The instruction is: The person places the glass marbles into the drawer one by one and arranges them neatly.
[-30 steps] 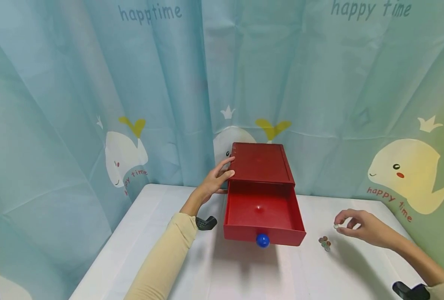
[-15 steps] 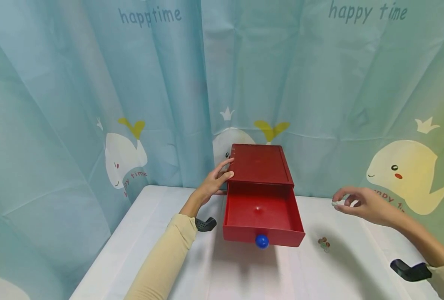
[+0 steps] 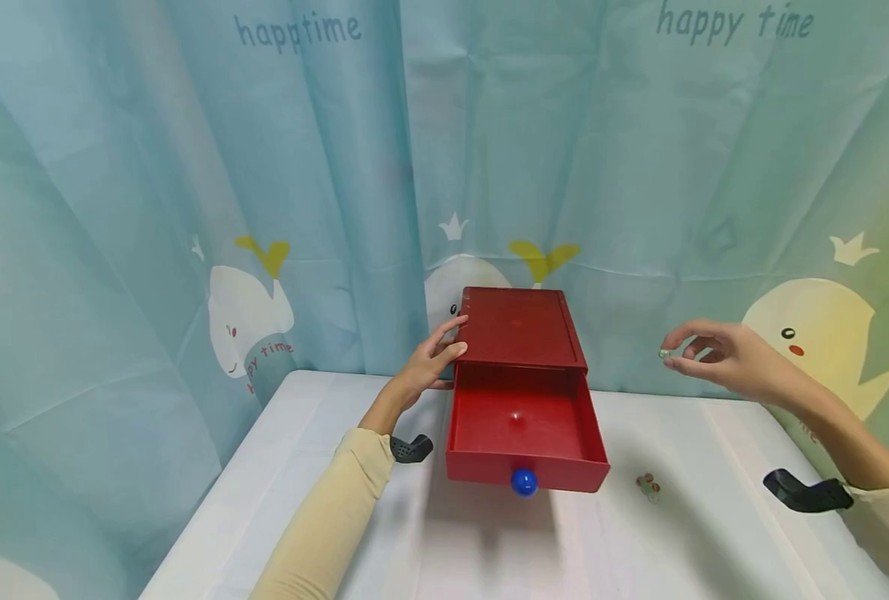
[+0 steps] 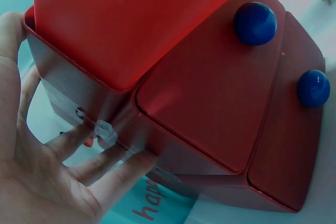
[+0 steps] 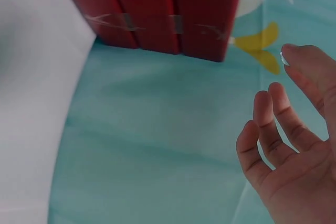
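Note:
A red drawer cabinet [image 3: 522, 327] stands on the table with its top drawer [image 3: 462, 417] pulled out; the part of the drawer's inside that shows holds nothing. My left hand [image 3: 418, 367] rests against the cabinet's left side, and in the left wrist view its fingers [image 4: 118, 174] spread along the wall. To the cabinet's right, my right hand [image 3: 729, 360] is raised above the table. It pinches a small clear, glassy piece [image 3: 665, 353] between thumb and forefinger; only a sliver of the piece [image 5: 284, 59] shows in the right wrist view. Below lies a little cluster of brown and greenish glassy pieces [image 3: 648, 487].
A blue knob [image 3: 524, 482] juts from the front of the pulled-out drawer. Lower drawers with blue knobs [image 4: 255, 23] are closed in the left wrist view. A whale-print curtain [image 3: 324, 208] hangs behind the white table [image 3: 279, 492].
My right hand has risen from near the table with the small glassy piece in its fingers. The left hand and the cabinet have stayed in place.

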`<action>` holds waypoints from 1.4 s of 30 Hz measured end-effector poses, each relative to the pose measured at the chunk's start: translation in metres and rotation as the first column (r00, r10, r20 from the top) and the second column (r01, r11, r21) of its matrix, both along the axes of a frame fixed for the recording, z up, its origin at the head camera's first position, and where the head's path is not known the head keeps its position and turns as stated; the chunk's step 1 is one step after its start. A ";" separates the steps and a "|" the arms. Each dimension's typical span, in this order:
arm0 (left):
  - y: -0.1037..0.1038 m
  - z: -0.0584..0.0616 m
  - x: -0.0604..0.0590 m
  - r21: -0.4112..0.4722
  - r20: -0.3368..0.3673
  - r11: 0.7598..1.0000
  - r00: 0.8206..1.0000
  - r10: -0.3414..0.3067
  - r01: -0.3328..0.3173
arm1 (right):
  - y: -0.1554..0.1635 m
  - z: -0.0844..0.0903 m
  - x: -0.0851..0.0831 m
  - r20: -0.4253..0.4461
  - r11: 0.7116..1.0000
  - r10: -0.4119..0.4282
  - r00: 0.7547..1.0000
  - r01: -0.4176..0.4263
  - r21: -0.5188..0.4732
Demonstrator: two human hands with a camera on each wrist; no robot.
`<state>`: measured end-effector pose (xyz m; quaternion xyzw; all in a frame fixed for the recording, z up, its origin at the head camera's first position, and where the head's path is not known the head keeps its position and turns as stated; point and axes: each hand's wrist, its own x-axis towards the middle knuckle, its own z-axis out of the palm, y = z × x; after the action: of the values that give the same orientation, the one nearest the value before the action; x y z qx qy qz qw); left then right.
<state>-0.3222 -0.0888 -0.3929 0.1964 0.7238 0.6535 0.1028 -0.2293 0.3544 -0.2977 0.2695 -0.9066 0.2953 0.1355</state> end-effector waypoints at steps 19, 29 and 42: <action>-0.001 -0.001 0.000 0.006 0.004 1.000 1.000 0.013 -0.013 | -0.026 0.038 -0.018 -0.048 0.995 0.102 0.994 -0.101 0.021; 0.001 -0.001 0.000 0.005 0.005 1.000 1.000 0.008 -0.008 | -0.055 0.062 -0.023 0.077 0.982 0.163 0.984 -0.169 0.087; 0.001 -0.002 0.000 -0.002 -0.010 1.000 1.000 0.018 -0.018 | -0.108 0.070 -0.033 0.209 0.953 0.254 0.944 -0.281 0.112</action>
<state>-0.3226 -0.0876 -0.3951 0.1929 0.7268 0.6525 0.0933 -0.2625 0.2459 -0.2278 0.3694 -0.8887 0.2712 -0.0133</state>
